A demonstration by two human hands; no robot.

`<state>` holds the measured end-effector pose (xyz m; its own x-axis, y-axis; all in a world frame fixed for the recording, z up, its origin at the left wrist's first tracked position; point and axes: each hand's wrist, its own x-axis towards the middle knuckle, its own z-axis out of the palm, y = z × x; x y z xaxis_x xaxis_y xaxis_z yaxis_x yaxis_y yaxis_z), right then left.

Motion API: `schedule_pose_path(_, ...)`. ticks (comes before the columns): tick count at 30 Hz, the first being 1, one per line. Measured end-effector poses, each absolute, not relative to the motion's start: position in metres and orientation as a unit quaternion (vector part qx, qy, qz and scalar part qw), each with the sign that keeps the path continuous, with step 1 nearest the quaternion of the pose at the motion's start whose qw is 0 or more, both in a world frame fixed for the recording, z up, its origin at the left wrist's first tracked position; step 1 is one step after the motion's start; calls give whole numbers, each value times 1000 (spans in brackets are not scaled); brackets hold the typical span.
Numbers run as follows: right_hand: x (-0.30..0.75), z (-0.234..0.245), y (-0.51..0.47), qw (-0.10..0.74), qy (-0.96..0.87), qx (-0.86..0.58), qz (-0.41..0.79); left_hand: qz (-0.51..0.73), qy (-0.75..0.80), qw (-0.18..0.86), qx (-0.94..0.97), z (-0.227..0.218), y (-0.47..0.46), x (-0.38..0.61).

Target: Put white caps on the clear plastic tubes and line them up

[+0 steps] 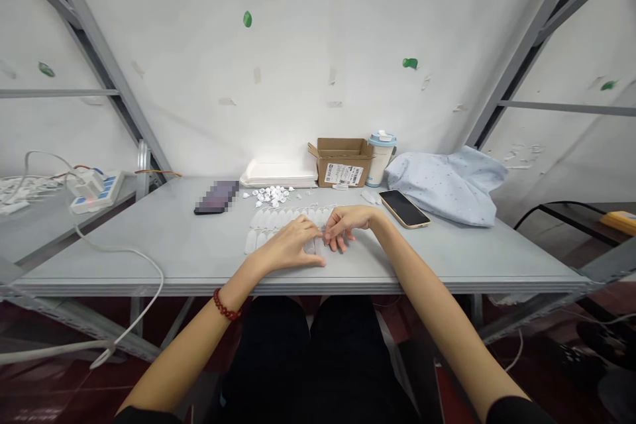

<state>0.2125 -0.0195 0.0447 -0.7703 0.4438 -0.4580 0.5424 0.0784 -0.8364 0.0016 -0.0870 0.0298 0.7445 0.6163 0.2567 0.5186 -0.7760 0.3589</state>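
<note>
Rows of clear, oblong plastic pieces [272, 219] lie on the grey table, partly covered by my hands. My left hand [295, 243] rests low over the front row, thumb and forefinger stretched apart. Between those fingers a clear piece [318, 246] lies on the tabletop; whether they touch it is unclear. Right beside it, my right hand [346, 224] has thumb and forefinger pinched together at the piece's upper end, the other fingers hanging loosely. What sits in that pinch is too small to make out. Behind the rows is a loose pile of small white caps [272, 195].
Along the back stand a stack of white trays [279, 173], an open cardboard box [344, 160] and a blue-lidded cup [381, 158]. A phone [404, 209] and pale blue cloth [444, 182] lie right; a dark blurred object [217, 197] lies left. A white cable [144, 255] crosses the left edge.
</note>
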Motion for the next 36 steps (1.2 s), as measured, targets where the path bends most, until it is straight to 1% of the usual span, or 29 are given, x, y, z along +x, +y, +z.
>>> schedule_pose_path(4,212,39,-16,39,733,330,-593,178,311,127,925,30,-85,2)
schedule_pose_path(11,209,37,-15,44,738,335,-585,147,319,69,934,33,-87,2)
schedule_pose_path(23,205,38,-18,34,738,337,-584,119,332,50,935,36,-88,2)
schedule_pose_path(26,203,39,-19,35,735,340,-585,128,333,61,932,36,-87,1)
schedule_pose_path(30,206,44,-20,32,740,339,-580,168,342,122,917,43,-66,-10)
schedule_pose_path(32,211,48,-19,-6,745,342,-573,194,388,143,890,49,-42,-19)
schedule_pose_path(33,215,50,-18,-40,746,345,-568,202,408,147,878,52,-27,-24)
schedule_pose_path(36,225,50,-6,-197,730,368,-541,204,492,117,838,57,23,-39)
